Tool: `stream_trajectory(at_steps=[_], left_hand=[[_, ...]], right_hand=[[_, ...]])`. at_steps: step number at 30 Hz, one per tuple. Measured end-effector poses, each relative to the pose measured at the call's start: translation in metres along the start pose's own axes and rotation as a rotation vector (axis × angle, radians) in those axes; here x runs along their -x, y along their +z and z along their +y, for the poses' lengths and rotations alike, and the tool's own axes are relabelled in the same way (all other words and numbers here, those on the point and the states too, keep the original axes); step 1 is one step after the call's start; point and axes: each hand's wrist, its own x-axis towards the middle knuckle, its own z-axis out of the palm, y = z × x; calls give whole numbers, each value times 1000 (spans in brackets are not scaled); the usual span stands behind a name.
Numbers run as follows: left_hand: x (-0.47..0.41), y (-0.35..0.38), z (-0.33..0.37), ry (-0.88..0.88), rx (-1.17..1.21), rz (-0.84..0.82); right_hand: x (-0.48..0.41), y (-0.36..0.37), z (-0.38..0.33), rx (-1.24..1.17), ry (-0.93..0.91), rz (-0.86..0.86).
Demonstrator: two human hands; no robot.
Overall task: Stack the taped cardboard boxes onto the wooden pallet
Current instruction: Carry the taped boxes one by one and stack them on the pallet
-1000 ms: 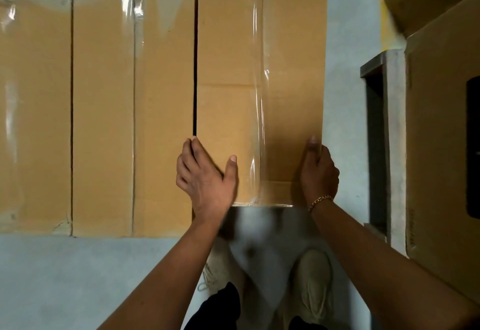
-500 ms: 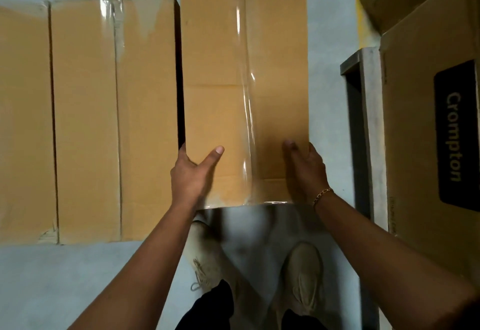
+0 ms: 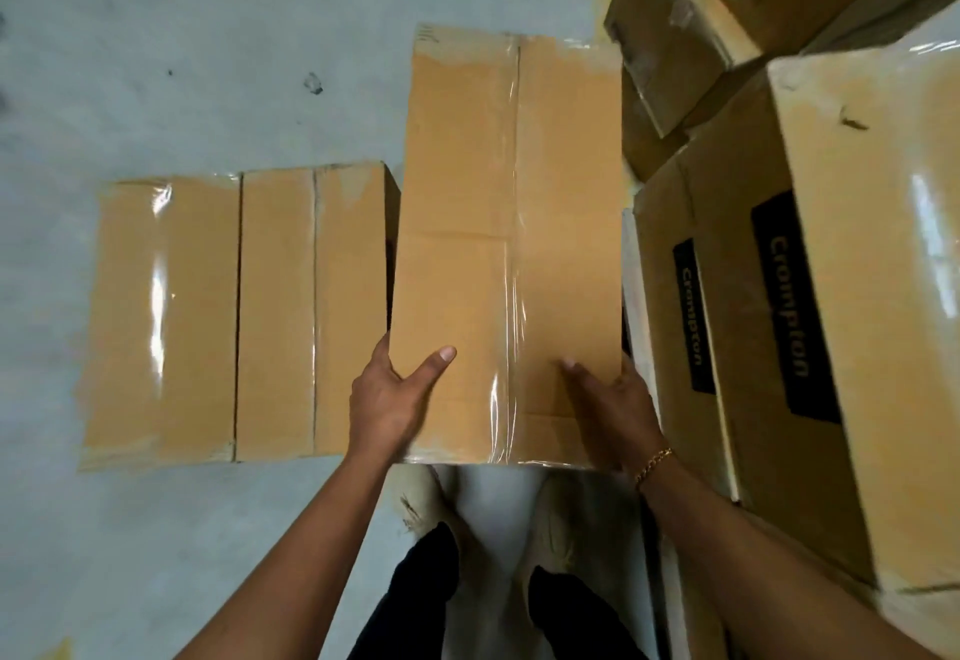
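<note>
Taped box (image 3: 483, 243) at centre, gripped at its near end: left hand (image 3: 387, 399) clamped on the left edge with thumb on top, right hand (image 3: 613, 410) clamped likewise on the right edge. Just left, two more boxes (image 3: 234, 316) side by side on the grey floor (image 3: 208, 61); just right, stacked printed boxes (image 3: 831, 295).

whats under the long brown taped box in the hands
Below the near edge of the long brown taped cardboard box, two pale shoes and grey floor show. The left hand and right hand grip its sides; everything else beneath is covered.
</note>
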Motion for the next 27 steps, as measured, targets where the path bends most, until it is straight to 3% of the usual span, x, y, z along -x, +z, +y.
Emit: stream_trajectory(at_steps=[6, 12, 20, 27], left_hand=[[135, -79, 97, 69, 15, 31], [254, -140, 151, 157, -21, 36], [368, -168, 164, 294, -59, -3], [436, -170, 133, 427, -138, -90]], right_hand=[[148, -62, -97, 5, -111, 29], [279, -110, -142, -35, -211, 42], [399, -152, -124, -85, -274, 143], [493, -174, -61, -217, -242, 281]])
